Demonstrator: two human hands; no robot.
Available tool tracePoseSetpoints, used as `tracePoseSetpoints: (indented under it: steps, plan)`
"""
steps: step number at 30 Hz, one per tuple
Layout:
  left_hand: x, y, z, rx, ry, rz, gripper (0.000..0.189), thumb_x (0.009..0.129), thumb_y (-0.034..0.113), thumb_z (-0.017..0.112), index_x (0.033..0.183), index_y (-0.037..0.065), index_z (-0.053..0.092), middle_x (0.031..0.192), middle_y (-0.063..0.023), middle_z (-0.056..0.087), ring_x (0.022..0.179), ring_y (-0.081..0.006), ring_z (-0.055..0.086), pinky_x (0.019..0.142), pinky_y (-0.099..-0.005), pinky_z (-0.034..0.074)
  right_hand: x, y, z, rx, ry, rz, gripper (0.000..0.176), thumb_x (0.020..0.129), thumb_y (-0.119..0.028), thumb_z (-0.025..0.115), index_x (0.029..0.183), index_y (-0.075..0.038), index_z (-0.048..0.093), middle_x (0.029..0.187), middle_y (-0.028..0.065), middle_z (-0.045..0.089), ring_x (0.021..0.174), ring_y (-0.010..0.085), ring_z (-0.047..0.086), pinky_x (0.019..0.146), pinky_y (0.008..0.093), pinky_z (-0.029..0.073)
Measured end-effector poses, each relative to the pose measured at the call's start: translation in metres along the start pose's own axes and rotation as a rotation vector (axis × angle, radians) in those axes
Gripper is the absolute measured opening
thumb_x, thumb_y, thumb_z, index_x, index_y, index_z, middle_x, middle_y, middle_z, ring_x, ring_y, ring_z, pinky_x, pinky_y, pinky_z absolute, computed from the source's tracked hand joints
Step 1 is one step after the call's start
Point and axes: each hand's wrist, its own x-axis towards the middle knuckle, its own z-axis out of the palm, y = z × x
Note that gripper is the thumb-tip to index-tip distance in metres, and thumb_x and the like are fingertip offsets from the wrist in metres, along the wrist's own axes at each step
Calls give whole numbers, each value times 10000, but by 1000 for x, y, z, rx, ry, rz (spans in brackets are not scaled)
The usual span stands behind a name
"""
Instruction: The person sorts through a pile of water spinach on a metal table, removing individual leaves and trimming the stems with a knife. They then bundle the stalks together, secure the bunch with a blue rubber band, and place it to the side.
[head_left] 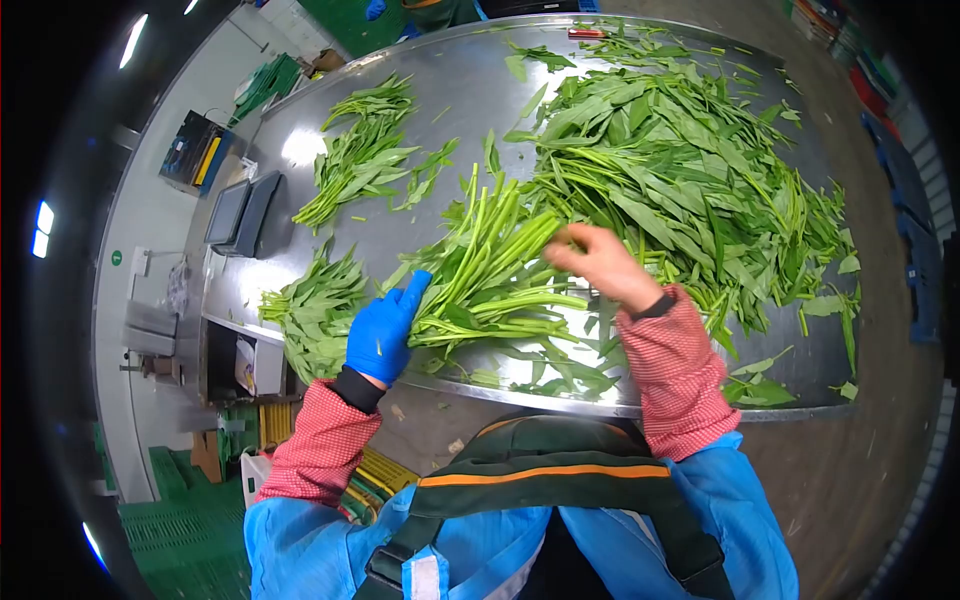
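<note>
Looking down through the head camera, you have both hands on a bunch of stems [490, 265] that lies across the metal table [450, 75], between your two sets of fingers. Your left hand [380, 335], in a blue glove, lies flat against the near-left side of the bunch. Its fingers [412, 290] are pressed together and point up along the stalks, and the leafy ends fan out just past their tips. Your right hand [603, 265] is bare. Its fingers [572, 240] are curled down over the far end of the same bunch, gripping the pale stalks where they meet.

Beyond your right fingers and off to their outer side spreads a big heap of greens [700, 170], touching the bunch at its edge. Just outside your gloved fingers sits a smaller pile of leaves [315, 310] near the table's rim. Further out past the gloved fingertips lies a loose bundle [365, 150], well apart from the bunch. A scale [243, 212] stands beyond the table's left edge. Red checked sleeves [675, 370] cover both your wrists.
</note>
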Motion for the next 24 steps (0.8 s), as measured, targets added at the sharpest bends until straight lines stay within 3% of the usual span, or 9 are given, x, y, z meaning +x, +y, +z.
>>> tracePoseSetpoints:
  steps: [3, 7, 8, 13, 15, 17, 19, 21, 24]
  plan:
    - [4, 6, 2, 73, -5, 19, 806, 668, -50, 562, 1416, 143, 334, 892, -132, 559, 712, -310, 576, 592, -408, 478, 4, 12, 39, 171, -57, -114, 396, 867, -358, 618, 1028, 3, 639, 898, 148, 675, 824, 202, 629, 779, 336, 487]
    - [4, 7, 1, 190, -86, 2, 816, 647, -48, 589, 1408, 133, 357, 1004, -132, 589, 746, -306, 569, 613, -397, 464, -8, 15, 23, 47, -332, 16, 266, 868, -275, 605, 827, -13, 613, 721, 91, 608, 667, 175, 554, 645, 332, 458]
    - [3, 7, 1, 209, -100, 22, 778, 677, -40, 570, 1404, 141, 359, 1022, -128, 596, 733, -296, 574, 600, -389, 468, -16, 14, 23, 61, -293, -66, 268, 863, -258, 601, 752, -15, 574, 657, 70, 554, 608, 161, 504, 592, 329, 429]
    - [1, 6, -2, 338, -104, 42, 699, 751, 14, 546, 1405, 165, 353, 999, -100, 599, 725, -261, 589, 583, -373, 470, -38, 26, -5, 149, -61, 110, 200, 855, -178, 560, 837, 3, 642, 662, 31, 588, 611, 117, 537, 578, 272, 440]
    - [-1, -2, -2, 416, -171, 5, 681, 766, 30, 541, 1405, 174, 354, 993, -93, 598, 739, -248, 598, 581, -361, 472, -37, 29, -25, 244, 244, 39, 171, 849, -127, 537, 788, 5, 627, 637, 38, 571, 608, 87, 535, 559, 269, 434]
    - [1, -1, -4, 457, -192, 41, 655, 780, 55, 542, 1397, 186, 366, 991, -89, 596, 743, -235, 601, 579, -350, 474, -36, -5, -25, 48, 334, -98, 131, 813, -139, 604, 762, -19, 618, 645, 52, 563, 617, 128, 536, 562, 297, 425]
    - [7, 0, -4, 453, -177, 107, 646, 781, 65, 548, 1391, 186, 374, 987, -86, 595, 735, -234, 598, 576, -350, 473, -21, -33, -4, -482, 440, -635, 143, 770, -163, 668, 734, -44, 598, 680, 59, 565, 645, 200, 533, 582, 343, 422]
    - [15, 9, -8, 448, -118, 169, 639, 783, 69, 550, 1387, 185, 378, 984, -85, 594, 730, -232, 597, 573, -349, 472, -20, -63, 24, -758, 409, -678, 178, 752, -192, 683, 763, -48, 579, 733, 80, 576, 698, 276, 532, 611, 383, 422]
    - [23, 18, -12, 444, -109, 197, 634, 787, 71, 551, 1386, 186, 375, 987, -84, 595, 730, -230, 598, 576, -351, 472, -11, -39, 50, -741, 253, -681, 212, 755, -216, 680, 810, -47, 564, 743, 103, 570, 715, 277, 543, 626, 383, 434]
